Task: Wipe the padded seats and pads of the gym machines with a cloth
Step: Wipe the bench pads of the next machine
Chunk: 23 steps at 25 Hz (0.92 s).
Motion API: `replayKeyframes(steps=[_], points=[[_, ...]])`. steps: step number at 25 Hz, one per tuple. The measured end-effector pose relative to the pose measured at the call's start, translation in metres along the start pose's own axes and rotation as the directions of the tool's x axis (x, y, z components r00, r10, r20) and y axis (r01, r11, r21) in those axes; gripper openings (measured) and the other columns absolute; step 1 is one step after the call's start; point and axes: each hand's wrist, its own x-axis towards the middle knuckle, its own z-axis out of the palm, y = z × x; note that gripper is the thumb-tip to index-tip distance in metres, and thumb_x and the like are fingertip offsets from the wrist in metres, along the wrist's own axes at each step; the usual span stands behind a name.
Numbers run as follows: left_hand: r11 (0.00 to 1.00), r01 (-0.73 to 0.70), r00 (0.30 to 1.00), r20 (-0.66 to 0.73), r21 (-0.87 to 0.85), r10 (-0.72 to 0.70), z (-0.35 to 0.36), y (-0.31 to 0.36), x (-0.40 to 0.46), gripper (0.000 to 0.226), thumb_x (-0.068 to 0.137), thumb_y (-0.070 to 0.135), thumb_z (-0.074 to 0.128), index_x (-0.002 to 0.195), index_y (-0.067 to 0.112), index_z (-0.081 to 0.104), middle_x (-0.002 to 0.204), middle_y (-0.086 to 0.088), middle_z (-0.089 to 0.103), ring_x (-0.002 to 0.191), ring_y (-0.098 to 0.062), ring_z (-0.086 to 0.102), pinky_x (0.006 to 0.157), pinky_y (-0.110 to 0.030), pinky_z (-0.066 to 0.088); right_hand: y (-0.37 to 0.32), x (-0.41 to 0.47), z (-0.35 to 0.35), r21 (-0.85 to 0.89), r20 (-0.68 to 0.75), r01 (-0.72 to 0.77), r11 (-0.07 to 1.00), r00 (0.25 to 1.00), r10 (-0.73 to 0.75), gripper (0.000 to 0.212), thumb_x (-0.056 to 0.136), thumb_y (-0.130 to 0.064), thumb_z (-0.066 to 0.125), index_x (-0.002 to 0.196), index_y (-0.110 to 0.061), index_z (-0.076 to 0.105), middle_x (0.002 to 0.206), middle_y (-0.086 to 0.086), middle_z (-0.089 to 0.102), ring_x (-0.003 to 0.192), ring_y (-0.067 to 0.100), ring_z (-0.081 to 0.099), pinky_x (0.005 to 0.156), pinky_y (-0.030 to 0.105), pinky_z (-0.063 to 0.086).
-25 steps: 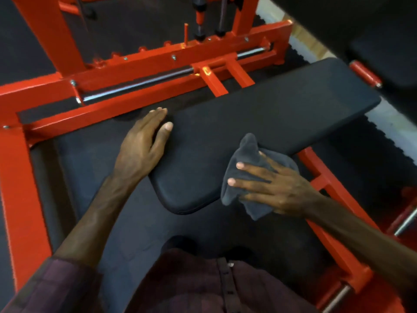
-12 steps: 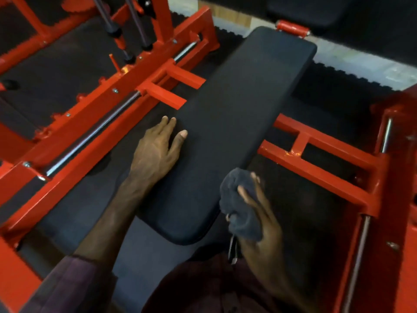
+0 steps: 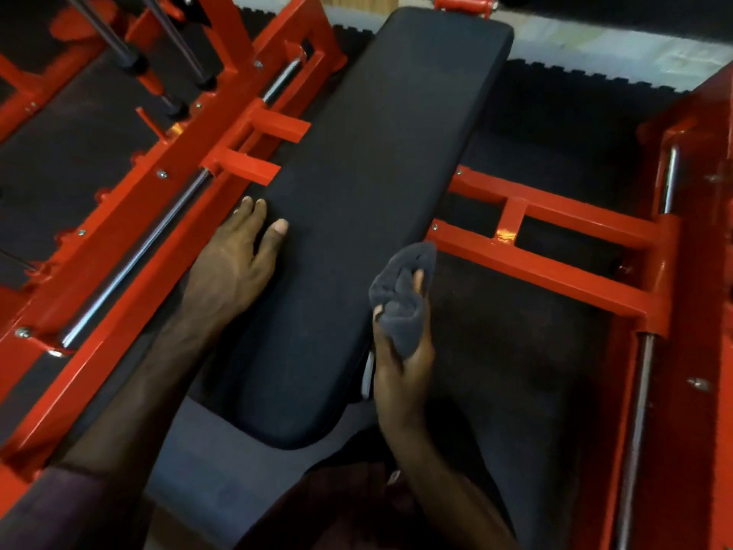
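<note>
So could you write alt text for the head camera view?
A person's right hand grips a bunched dark grey cloth at the right edge of a long black padded bench. Their left hand rests flat on its left edge, inside a red steel frame.

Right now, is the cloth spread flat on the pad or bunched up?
Bunched. The grey cloth is wadded in the right hand, fingers curled round it, beside the black pad's right edge, not laid on it.

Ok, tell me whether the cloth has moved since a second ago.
Yes. The cloth, gripped in the right hand, came off the black pad, to its right edge.
</note>
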Motion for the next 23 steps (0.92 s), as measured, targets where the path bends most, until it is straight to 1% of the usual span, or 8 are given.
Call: replayKeyframes(steps=[4,8,10,12,15,17,20,23], points=[[1.000,-0.019,0.999,0.031,-0.008,0.019,0.003,0.008,0.026,0.076,0.106,0.060,0.034,0.159,0.006,0.043,0.167,-0.019,0.036,0.158,-0.025,0.030,0.129,-0.037,0.022,-0.006,-0.032,-0.003,-0.018,0.145,0.067,0.998,0.987,-0.064,0.071,0.095,-0.018,0.073,0.158,-0.018,0.040,0.166,-0.003,0.040,0.156,0.022,0.034,0.128,0.041,0.027],[1.000,-0.018,0.998,0.064,-0.023,0.020,0.007,0.007,0.047,0.086,0.099,0.075,0.027,0.161,0.017,0.042,0.170,-0.010,0.032,0.157,-0.025,0.032,0.128,-0.045,0.027,-0.010,0.051,0.007,-0.012,-0.009,0.000,1.000,1.000,0.000,0.064,0.095,-0.018,0.071,0.154,-0.013,0.048,0.160,-0.004,0.049,0.148,0.016,0.047,0.122,0.048,0.039],[0.999,-0.021,0.996,0.082,-0.026,0.023,0.009,0.004,0.056,0.088,0.097,0.079,0.026,0.161,0.021,0.041,0.171,-0.006,0.031,0.157,-0.026,0.032,0.128,-0.049,0.028,-0.016,0.044,0.008,-0.049,-0.014,0.003,0.999,1.000,-0.004,0.061,0.094,-0.014,0.071,0.151,-0.016,0.051,0.158,-0.007,0.051,0.147,0.014,0.048,0.121,0.034,0.039],[0.999,-0.024,0.994,0.103,-0.044,0.028,0.008,0.003,0.064,0.087,0.096,0.080,0.027,0.161,0.023,0.041,0.171,-0.005,0.031,0.156,-0.027,0.033,0.127,-0.051,0.029,-0.024,0.017,0.007,-0.140,0.075,0.121,0.983,0.991,-0.111,0.065,0.093,-0.013,0.073,0.153,-0.011,0.048,0.160,-0.003,0.049,0.151,0.012,0.042,0.122,0.025,0.033],[0.998,-0.036,0.992,0.122,-0.049,0.042,0.011,0.003,0.079,0.089,0.095,0.081,0.027,0.161,0.023,0.041,0.171,-0.006,0.031,0.156,-0.029,0.033,0.127,-0.052,0.029,-0.017,0.054,0.001,-0.162,0.129,0.142,0.977,0.984,-0.121,0.069,0.094,-0.027,0.073,0.155,-0.010,0.046,0.161,0.003,0.048,0.151,0.020,0.043,0.125,0.045,0.034],[0.998,-0.032,0.990,0.133,-0.061,0.040,0.012,0.004,0.085,0.089,0.095,0.081,0.027,0.161,0.023,0.040,0.172,-0.007,0.030,0.156,-0.029,0.033,0.128,-0.051,0.028,-0.021,0.103,0.005,-0.179,0.037,0.085,0.980,0.996,-0.080,0.072,0.091,-0.035,0.074,0.155,-0.014,0.047,0.157,0.001,0.054,0.144,0.017,0.052,0.121,0.054,0.039],[0.995,-0.027,0.989,0.141,-0.091,0.040,0.013,0.005,0.091,0.091,0.094,0.081,0.026,0.162,0.022,0.039,0.172,-0.006,0.030,0.157,-0.027,0.032,0.129,-0.048,0.027,-0.018,0.116,0.008,-0.173,-0.016,0.071,0.982,0.997,-0.075,0.075,0.091,-0.034,0.073,0.156,-0.011,0.045,0.155,-0.001,0.056,0.140,0.012,0.056,0.118,0.052,0.043],[0.994,-0.024,0.989,0.145,-0.107,0.039,0.013,0.008,0.096,0.084,0.099,0.078,0.031,0.163,0.024,0.038,0.173,-0.004,0.027,0.157,-0.026,0.030,0.128,-0.048,0.027,-0.014,0.090,0.006,-0.184,0.016,0.050,0.982,0.999,-0.048,0.076,0.090,-0.041,0.073,0.155,-0.012,0.047,0.153,0.001,0.058,0.141,0.018,0.056,0.118,0.053,0.044]])
